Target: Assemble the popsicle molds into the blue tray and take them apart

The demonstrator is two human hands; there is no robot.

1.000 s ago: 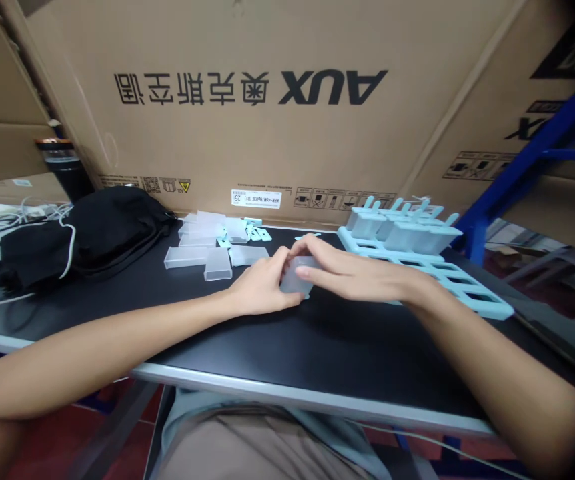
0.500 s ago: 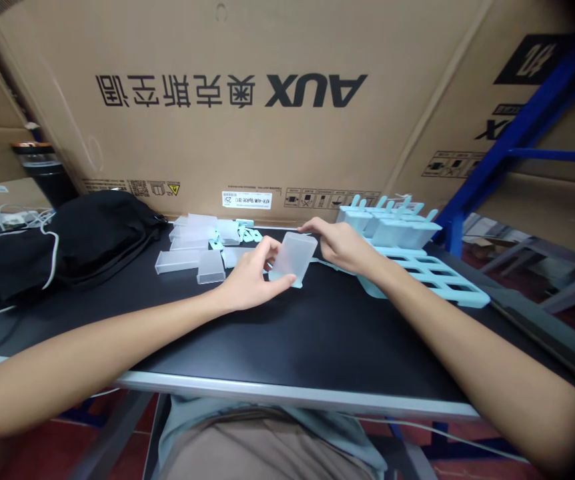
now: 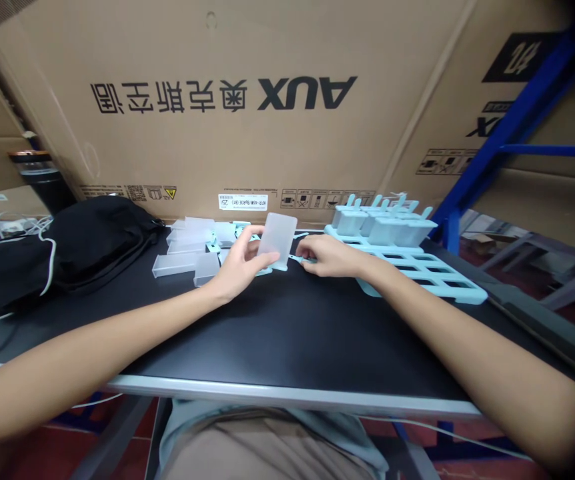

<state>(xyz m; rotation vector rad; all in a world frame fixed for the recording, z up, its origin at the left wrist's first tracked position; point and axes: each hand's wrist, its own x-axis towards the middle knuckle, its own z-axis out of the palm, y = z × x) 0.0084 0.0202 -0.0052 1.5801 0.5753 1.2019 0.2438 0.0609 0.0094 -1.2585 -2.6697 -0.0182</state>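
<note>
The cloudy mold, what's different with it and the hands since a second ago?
The right hand let go of the cloudy mold, moved off to the right and now pinches a light blue piece. The mold has moved up and slightly left in view. The left hand still holds it. The blue rack and black bag stayed put.
</note>
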